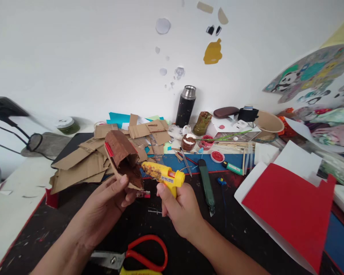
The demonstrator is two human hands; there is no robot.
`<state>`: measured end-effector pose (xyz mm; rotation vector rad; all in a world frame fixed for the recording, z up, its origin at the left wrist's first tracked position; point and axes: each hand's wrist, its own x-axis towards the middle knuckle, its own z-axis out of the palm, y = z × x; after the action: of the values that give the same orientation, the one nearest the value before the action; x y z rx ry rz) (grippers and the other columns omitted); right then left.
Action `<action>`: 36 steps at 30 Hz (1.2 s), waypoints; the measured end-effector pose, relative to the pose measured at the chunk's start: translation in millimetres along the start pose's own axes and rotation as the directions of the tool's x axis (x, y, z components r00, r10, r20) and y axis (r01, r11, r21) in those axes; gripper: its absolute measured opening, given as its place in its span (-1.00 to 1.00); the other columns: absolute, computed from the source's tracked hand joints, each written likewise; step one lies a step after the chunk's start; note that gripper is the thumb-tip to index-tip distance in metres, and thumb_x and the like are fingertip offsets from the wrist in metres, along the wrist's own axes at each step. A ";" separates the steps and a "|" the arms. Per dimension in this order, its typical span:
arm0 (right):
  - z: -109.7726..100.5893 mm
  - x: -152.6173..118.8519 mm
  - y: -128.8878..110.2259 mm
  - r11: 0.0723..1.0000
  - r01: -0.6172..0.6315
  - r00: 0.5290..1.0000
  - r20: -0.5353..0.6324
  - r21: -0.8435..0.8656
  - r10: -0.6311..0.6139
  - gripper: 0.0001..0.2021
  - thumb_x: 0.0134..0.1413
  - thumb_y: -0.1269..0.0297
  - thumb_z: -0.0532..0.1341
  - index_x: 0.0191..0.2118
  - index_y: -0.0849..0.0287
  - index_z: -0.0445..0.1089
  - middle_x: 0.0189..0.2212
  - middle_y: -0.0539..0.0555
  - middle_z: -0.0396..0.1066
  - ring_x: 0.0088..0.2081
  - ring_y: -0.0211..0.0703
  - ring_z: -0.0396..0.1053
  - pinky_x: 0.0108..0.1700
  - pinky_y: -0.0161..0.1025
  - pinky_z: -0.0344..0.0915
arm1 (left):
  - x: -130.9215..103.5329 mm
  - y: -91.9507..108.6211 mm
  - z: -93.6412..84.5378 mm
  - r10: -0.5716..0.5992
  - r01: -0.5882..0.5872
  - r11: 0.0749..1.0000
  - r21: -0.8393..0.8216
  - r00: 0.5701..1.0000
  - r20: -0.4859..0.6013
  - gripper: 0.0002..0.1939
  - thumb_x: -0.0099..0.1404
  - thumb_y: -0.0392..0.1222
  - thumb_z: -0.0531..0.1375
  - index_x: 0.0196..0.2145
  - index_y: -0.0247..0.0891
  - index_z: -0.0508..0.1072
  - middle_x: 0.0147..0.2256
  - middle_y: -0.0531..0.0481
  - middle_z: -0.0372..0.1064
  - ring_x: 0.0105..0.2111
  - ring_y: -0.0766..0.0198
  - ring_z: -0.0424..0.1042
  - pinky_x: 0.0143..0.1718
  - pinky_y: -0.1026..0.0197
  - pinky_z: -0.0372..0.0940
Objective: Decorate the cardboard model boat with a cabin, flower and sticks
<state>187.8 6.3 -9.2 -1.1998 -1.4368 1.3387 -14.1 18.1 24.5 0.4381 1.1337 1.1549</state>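
**Holding a brown cardboard piece (120, 148) and a yellow glue gun (160, 173) close together**

Gripping the brown cardboard piece in the left hand (111, 195), with fingers curling beneath and thumb pressing on its near edge. Holding it raised and tilted above the dark work surface (232, 219), left of the glue gun, and turning its hollow, open side toward the nozzle. Showing a curved brown cover over part of the piece and a strip of red along its left side.

Wrapping the right hand (180, 206) around the handle of the yellow glue gun, with fingers closing in a narrow grip. Pointing the nozzle leftward at the piece's open side, very near it, with contact too unclear to tell. Showing brown smears along the front of the gun's body.

Looking down on scissors (113, 259) with red on the handles, lying below and between the hands. Having a green cutter (206, 183) lying to the right of the glue gun, with its blade pointing toward the near side, and a red sheet (286, 210) lying farther right over white paper. Facing a pile of cardboard scraps (83, 168) behind and to the left of the left hand.

Facing, toward the wall (88, 57), a black flask (185, 107) standing upright, a jar of brown paint (188, 143) in front of it, and a small dish of red paint (217, 156) to the right of that jar. Seeing a beige bowl (271, 124) farther right, near the wall.
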 end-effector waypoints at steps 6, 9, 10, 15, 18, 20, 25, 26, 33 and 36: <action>-0.3 -0.1 0.6 1.000 0.014 1.000 -0.010 0.005 -0.014 -0.32 0.47 -0.39 0.16 -0.48 0.10 0.36 -0.70 -0.05 0.30 -0.63 -0.28 0.26 -0.47 -0.31 0.20 | -1.4 1.6 1.3 -0.012 0.012 1.000 0.014 1.000 0.017 -0.44 -0.22 0.12 0.76 -0.54 -0.26 0.59 -0.56 0.08 0.35 -0.53 0.38 0.22 -0.52 0.35 0.39; -0.3 -0.3 0.0 1.000 0.017 1.000 -0.011 0.003 -0.017 -0.33 0.48 -0.38 0.16 -0.49 0.09 0.35 -0.70 -0.05 0.30 -0.63 -0.27 0.28 -0.46 -0.31 0.22 | -1.8 1.5 2.5 -0.014 0.014 1.000 0.008 1.000 0.000 -0.42 -0.27 0.11 0.77 -0.54 -0.26 0.59 -0.57 0.09 0.34 -0.54 0.39 0.21 -0.54 0.35 0.39; -0.3 -0.3 -0.2 1.000 0.019 1.000 -0.013 0.001 -0.019 -0.33 0.48 -0.37 0.16 -0.49 0.09 0.35 -0.70 -0.05 0.30 -0.62 -0.26 0.28 -0.45 -0.31 0.23 | -1.8 1.2 2.7 -0.014 0.014 1.000 0.007 1.000 -0.004 -0.42 -0.27 0.11 0.78 -0.54 -0.26 0.59 -0.57 0.09 0.34 -0.54 0.39 0.21 -0.54 0.35 0.38; -0.9 0.5 -0.1 0.999 0.037 0.999 -0.021 -0.008 -0.037 -0.33 0.51 -0.33 0.16 -0.52 0.09 0.34 -0.71 -0.05 0.29 -0.63 -0.28 0.26 -0.45 -0.31 0.23 | -1.8 0.4 1.5 -0.021 0.021 1.000 0.003 1.000 -0.011 -0.41 -0.28 0.11 0.78 -0.52 -0.28 0.62 -0.55 0.07 0.37 -0.53 0.39 0.22 -0.54 0.35 0.40; -1.1 0.6 0.2 0.999 0.041 0.999 -0.025 -0.002 -0.041 -0.34 0.52 -0.31 0.16 -0.51 0.09 0.35 -0.71 -0.05 0.30 -0.64 -0.28 0.25 -0.46 -0.31 0.21 | -1.7 0.8 1.2 -0.015 0.015 1.000 -0.004 1.000 -0.006 -0.42 -0.29 0.10 0.78 -0.51 -0.27 0.63 -0.55 0.07 0.38 -0.54 0.39 0.22 -0.55 0.36 0.39; -1.3 0.4 -0.1 0.999 0.040 0.999 -0.025 0.002 -0.040 -0.36 0.51 -0.30 0.17 -0.50 0.09 0.35 -0.71 -0.06 0.29 -0.64 -0.28 0.26 -0.46 -0.31 0.21 | -1.6 0.9 1.5 -0.018 0.018 1.000 -0.003 1.000 -0.003 -0.42 -0.29 0.11 0.78 -0.52 -0.27 0.62 -0.56 0.08 0.37 -0.54 0.39 0.21 -0.55 0.35 0.39; -2.0 0.3 -1.1 0.999 0.044 0.998 -0.035 0.006 -0.044 -0.39 0.51 -0.26 0.19 -0.49 0.09 0.36 -0.71 -0.07 0.29 -0.63 -0.28 0.26 -0.46 -0.32 0.23 | -0.5 0.3 1.4 -0.024 0.024 1.000 -0.003 1.000 -0.003 -0.42 -0.28 0.11 0.78 -0.52 -0.28 0.62 -0.56 0.07 0.36 -0.54 0.38 0.20 -0.56 0.34 0.38; -1.9 0.2 -1.1 0.999 0.044 0.998 -0.037 0.003 -0.044 -0.39 0.51 -0.26 0.18 -0.49 0.09 0.36 -0.71 -0.07 0.29 -0.64 -0.29 0.25 -0.46 -0.32 0.22 | -0.3 0.1 1.1 -0.024 0.024 1.000 0.001 1.000 0.000 -0.42 -0.28 0.12 0.78 -0.51 -0.28 0.63 -0.56 0.07 0.36 -0.54 0.38 0.20 -0.56 0.34 0.38; -0.9 -0.3 1.1 0.999 0.032 0.999 -0.042 0.001 -0.032 -0.37 0.51 -0.29 0.18 -0.48 0.09 0.37 -0.71 -0.07 0.29 -0.65 -0.29 0.23 -0.49 -0.33 0.20 | -0.2 1.4 0.2 -0.016 0.015 1.000 0.018 0.999 0.036 -0.43 -0.21 0.14 0.77 -0.51 -0.27 0.63 -0.55 0.08 0.36 -0.53 0.38 0.21 -0.53 0.35 0.38; -1.0 0.3 1.5 0.999 0.035 0.998 -0.043 0.003 -0.035 -0.36 0.51 -0.30 0.17 -0.47 0.10 0.37 -0.71 -0.07 0.29 -0.65 -0.30 0.23 -0.49 -0.34 0.20 | -1.0 1.5 0.8 -0.021 0.020 1.000 0.007 0.999 0.030 -0.43 -0.23 0.12 0.78 -0.51 -0.27 0.62 -0.54 0.08 0.36 -0.53 0.39 0.21 -0.53 0.35 0.39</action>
<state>188.8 6.8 -10.6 -1.1890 -1.4180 1.2837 -14.1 18.0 26.5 0.4462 1.1139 1.1239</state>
